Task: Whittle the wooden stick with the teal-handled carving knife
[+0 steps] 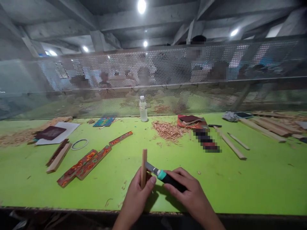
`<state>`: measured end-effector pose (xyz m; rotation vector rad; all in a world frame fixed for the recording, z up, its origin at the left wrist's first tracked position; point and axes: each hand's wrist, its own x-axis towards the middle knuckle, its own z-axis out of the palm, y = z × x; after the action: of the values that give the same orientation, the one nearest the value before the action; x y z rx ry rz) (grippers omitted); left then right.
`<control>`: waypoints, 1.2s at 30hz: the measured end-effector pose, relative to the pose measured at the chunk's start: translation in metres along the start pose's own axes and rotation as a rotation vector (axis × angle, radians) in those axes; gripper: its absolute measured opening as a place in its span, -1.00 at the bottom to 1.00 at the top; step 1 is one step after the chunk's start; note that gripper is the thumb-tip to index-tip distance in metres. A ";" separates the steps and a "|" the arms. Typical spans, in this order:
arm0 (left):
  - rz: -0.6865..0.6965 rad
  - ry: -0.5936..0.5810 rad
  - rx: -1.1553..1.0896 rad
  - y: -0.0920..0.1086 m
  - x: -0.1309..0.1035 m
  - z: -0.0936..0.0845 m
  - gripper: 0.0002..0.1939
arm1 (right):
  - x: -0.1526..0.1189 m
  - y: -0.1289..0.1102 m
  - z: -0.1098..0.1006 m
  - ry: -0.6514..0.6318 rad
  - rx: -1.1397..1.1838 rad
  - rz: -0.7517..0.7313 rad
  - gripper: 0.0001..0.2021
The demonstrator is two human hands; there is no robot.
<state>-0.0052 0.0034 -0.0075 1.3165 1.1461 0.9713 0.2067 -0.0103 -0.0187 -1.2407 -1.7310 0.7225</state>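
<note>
In the head view, my left hand (pixel 137 195) is closed around the lower part of a small wooden stick (pixel 144 159), which it holds upright above the green table (pixel 105 191). My right hand (pixel 189 190) grips the black and teal handle of a carving knife (pixel 171 180). The knife's short metal blade points left, and its tip meets the right side of the stick. My left thumb lies just below the blade. The fingers behind the stick and under the handle are partly hidden.
Wood shavings (pixel 168 131) lie in a pile ahead, near a plastic bottle (pixel 143 110). Floral-patterned strips (pixel 93 163) and a ring (pixel 80 144) are on the left. Wooden sticks (pixel 231 143) and sandpaper (pixel 190 118) lie to the right. A perforated screen (pixel 120 76) stands behind; people sit beyond.
</note>
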 end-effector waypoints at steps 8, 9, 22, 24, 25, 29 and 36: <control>-0.020 -0.132 0.002 -0.007 0.001 -0.001 -0.41 | 0.003 0.003 0.002 -0.139 -0.064 -0.042 -0.65; -0.014 -0.143 -0.012 -0.006 0.000 -0.001 -0.41 | 0.003 0.003 0.002 -0.143 -0.067 -0.051 -0.65; 0.026 -0.037 0.074 0.003 0.000 0.009 -0.55 | 0.001 0.008 0.006 -0.027 -0.207 -0.163 -0.67; 0.041 -0.020 0.124 0.003 0.000 0.010 -0.59 | 0.002 0.007 0.006 -0.022 -0.228 -0.168 -0.68; 0.044 -0.010 0.148 0.003 0.000 0.010 -0.60 | 0.002 0.006 0.005 -0.017 -0.235 -0.168 -0.68; 0.042 0.040 0.253 0.001 0.000 0.012 -0.60 | 0.003 0.004 0.005 0.016 -0.248 -0.158 -0.68; 0.011 0.078 0.319 0.006 0.000 0.017 -0.54 | 0.001 0.009 0.007 0.134 -0.239 -0.066 -0.68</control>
<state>0.0122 0.0002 -0.0028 1.5484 1.3978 0.8784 0.2039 -0.0063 -0.0293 -1.3526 -1.7754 0.3920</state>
